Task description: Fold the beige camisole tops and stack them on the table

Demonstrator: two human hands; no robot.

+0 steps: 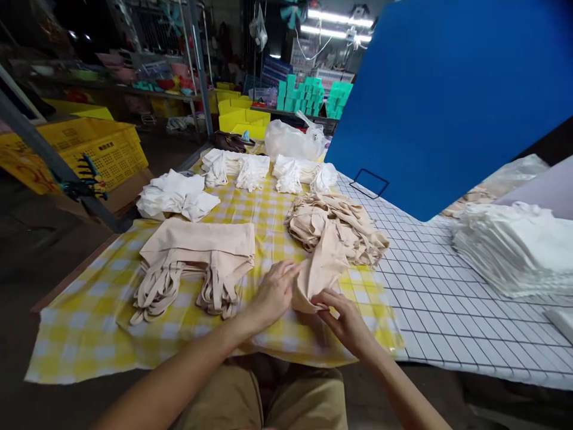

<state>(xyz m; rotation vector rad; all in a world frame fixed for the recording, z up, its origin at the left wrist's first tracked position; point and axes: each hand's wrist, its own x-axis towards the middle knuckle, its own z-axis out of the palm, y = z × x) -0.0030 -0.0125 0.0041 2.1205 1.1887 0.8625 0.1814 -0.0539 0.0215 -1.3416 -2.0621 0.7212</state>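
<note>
Only one view on my end: head-worn camera, looking forward and down, close over the yellow-and-white checked tablecloth [89, 322], shelving far behind. No second view, so nothing shared.

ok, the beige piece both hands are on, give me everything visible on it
The beige fabric piece looks like thin, soft cloth, plain and unprinted, creased and partly folded. It lies on the yellow checked cloth, its upper end running against the loose beige pile behind it. The left hand touches its left edge with fingers extended; the right hand pinches its lower corner. Seams or straps on it cannot be made out.
</note>
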